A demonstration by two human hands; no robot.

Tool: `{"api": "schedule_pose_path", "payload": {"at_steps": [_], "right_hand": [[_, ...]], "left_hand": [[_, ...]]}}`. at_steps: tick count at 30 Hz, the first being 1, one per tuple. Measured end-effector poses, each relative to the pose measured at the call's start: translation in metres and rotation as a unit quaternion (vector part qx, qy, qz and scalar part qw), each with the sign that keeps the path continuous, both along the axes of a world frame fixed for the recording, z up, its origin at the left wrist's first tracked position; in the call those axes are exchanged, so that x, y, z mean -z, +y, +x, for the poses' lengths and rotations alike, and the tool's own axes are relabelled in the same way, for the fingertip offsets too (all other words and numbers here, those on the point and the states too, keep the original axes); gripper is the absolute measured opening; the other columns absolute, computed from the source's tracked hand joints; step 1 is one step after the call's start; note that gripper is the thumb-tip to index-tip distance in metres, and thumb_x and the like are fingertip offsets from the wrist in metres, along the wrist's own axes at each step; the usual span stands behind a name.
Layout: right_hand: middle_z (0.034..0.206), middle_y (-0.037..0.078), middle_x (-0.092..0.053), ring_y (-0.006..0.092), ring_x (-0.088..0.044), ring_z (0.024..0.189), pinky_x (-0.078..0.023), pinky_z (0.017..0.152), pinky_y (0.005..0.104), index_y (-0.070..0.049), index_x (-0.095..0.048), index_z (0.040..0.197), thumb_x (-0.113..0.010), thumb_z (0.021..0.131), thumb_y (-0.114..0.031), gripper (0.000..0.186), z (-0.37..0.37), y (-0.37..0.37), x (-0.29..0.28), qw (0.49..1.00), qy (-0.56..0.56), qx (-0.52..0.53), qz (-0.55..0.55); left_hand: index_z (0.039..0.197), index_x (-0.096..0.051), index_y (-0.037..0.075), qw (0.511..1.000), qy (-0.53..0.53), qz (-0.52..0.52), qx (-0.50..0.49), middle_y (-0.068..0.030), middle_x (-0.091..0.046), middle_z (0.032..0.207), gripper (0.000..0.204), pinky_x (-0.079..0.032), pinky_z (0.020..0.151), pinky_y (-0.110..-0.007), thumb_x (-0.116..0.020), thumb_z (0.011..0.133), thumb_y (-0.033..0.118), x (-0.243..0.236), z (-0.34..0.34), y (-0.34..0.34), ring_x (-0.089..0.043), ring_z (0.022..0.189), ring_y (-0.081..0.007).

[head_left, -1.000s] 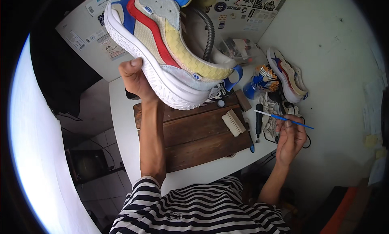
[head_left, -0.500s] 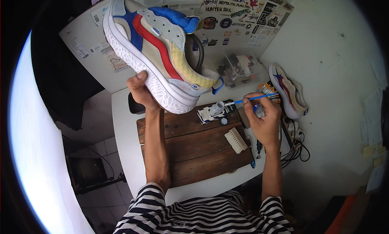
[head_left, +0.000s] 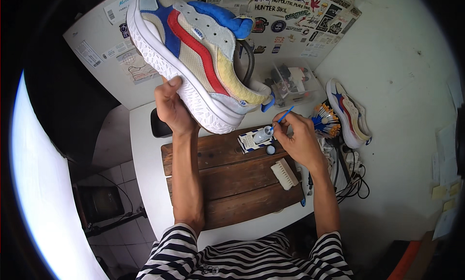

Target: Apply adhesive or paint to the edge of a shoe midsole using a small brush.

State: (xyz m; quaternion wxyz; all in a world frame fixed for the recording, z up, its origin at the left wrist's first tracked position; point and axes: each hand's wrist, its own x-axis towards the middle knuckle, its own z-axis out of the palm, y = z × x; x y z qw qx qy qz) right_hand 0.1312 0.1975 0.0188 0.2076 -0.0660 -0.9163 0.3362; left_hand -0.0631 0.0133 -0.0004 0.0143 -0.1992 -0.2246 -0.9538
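The sneaker (head_left: 193, 52), white-soled with red, blue and yellow panels, is held high above the far side of the white table (head_left: 145, 154) in the head view, sole turned toward the person; the left hand (head_left: 170, 105) grips it from below, fingers wrapped on the edge of the sole, so the shoe hangs clear of everything on the table; the right hand (head_left: 296, 137) is closed on a thin blue brush (head_left: 283, 116), whose tip meets the mouth of a small bottle (head_left: 264, 133) standing on the far edge of the wooden board (head_left: 232, 183); a small blue-and-white box (head_left: 248, 142) lies touching the bottle, a round cap (head_left: 270, 149) just beside it, and a pale scrub brush (head_left: 284, 174) rests nearer the board's right edge; the middle and near part of the board lie bare between the two forearms; right of the board a bundle of brushes (head_left: 324, 120) stands close to the hand, and a second sneaker (head_left: 349, 112) lies farther right, well apart from the raised one; cables (head_left: 351, 183) crowd the table's right edge; a stickered wall (head_left: 290, 18) closes the far side.
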Motion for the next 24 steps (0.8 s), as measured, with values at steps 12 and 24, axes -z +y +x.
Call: {"api": "schedule_pose_path", "payload": {"at_steps": [12, 24], "right_hand": [[0.076, 0.007, -0.067, 0.0109, -0.064, 0.071, -0.05, 0.066, 0.0265, 0.003, -0.063, 0.094, -0.065, 0.087, 0.001, 0.007, 0.022, 0.016, 0.018, 0.982, 0.119, 0.101, -0.104], [0.081, 0.007, -0.069, 0.0104, -0.065, 0.079, -0.05, 0.071, 0.0238, 0.005, -0.062, 0.096, -0.062, 0.089, 0.006, 0.007, 0.029, 0.014, 0.029, 0.963, 0.141, 0.126, -0.193]], "left_hand": [[0.138, -0.045, -0.005, 0.988, -0.046, -0.132, 0.069, -0.0201, -0.056, 0.132, 0.066, -0.043, 0.104, -0.036, -0.05, 0.092, 0.043, -0.03, 0.024, 0.026, -0.058, 0.118, -0.0271], [0.133, -0.049, -0.004, 0.987, -0.051, -0.127, 0.088, -0.0179, -0.06, 0.126, 0.06, -0.044, 0.103, -0.035, -0.048, 0.094, 0.042, -0.029, 0.026, 0.032, -0.06, 0.114, -0.0247]]}}
